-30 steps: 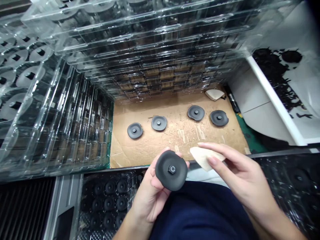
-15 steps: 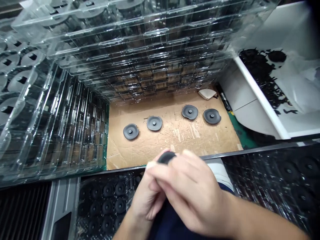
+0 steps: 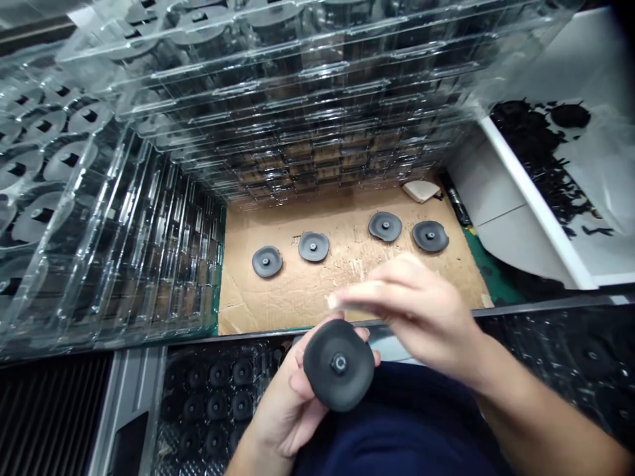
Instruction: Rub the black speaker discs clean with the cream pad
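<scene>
My left hand (image 3: 297, 390) grips a round black rubber disc (image 3: 322, 380) by its edge, just in front of the bench edge. The disc's dished face is turned up toward me, with a small ring-shaped metal stud at its centre. Above and to the right of it hovers my right hand (image 3: 421, 304), its fingers pointing left over the disc's upper edge. Motion smears those fingers, and whether anything is between them cannot be made out. On the cardboard (image 3: 347, 284) beyond lie several similar discs, among them a left one (image 3: 270, 268) and a far right one (image 3: 430, 244).
Stacked clear plastic trays (image 3: 307, 86) wall off the back, with more trays (image 3: 124, 218) at left. A white bin (image 3: 540, 205) at right holds black scraps (image 3: 533, 139). A white wedge-shaped piece (image 3: 421, 191) and a dark pen-like tool (image 3: 457, 203) lie nearby. Below left is a disc-filled tray (image 3: 206, 403).
Both hands were together around the disc. Now my right hand has moved up and right, off it, and the disc's face shows in my left hand. The view has shifted slightly.
</scene>
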### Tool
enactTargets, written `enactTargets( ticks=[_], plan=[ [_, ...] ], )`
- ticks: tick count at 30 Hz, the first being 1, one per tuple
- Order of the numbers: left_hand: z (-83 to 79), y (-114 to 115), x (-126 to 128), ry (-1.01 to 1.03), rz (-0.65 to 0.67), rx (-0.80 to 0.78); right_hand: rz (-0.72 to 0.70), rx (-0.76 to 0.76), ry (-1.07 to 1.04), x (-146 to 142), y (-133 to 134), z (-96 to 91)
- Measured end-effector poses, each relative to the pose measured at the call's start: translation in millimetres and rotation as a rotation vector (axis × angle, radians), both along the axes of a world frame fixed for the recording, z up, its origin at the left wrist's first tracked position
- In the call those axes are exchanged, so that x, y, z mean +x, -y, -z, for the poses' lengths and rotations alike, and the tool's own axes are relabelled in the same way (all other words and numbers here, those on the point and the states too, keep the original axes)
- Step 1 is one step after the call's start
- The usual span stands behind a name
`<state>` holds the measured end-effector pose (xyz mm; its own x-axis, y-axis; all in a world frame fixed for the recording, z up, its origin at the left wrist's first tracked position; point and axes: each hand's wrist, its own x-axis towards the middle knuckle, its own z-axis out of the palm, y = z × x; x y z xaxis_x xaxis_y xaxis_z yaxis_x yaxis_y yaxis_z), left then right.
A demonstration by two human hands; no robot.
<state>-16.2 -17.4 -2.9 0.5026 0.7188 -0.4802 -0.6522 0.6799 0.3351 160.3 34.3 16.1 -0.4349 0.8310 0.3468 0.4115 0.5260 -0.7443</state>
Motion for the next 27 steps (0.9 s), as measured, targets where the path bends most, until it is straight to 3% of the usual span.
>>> enactTargets(
  ticks=[3, 7, 10, 16, 21, 27],
  plan=[
    [3.6, 2, -5, 0.113, 0.015, 0.018, 0.241, -0.18, 0.05, 12, 5, 39.9],
    [5.8, 0, -6, 0.127, 0.032, -0.002, 0.331, -0.239, 0.176, 12, 25, 95.4],
    [5.8, -2, -7, 0.124, 0.034, -0.002, 0.383, -0.227, 0.237, 4, 39, 116.9],
    [6.8, 1, -9, 0.106, 0.0, 0.0, 0.433, -0.191, 0.277, -3, 29, 124.7],
    [6.9, 5, -8, 0.115, -0.021, 0.003, 0.45, -0.177, 0.199, 5, 14, 114.0],
    [6.3, 6, -7, 0.068, -0.032, 0.003, 0.183, -0.151, 0.14, 2, 37, 102.2]
  ],
)
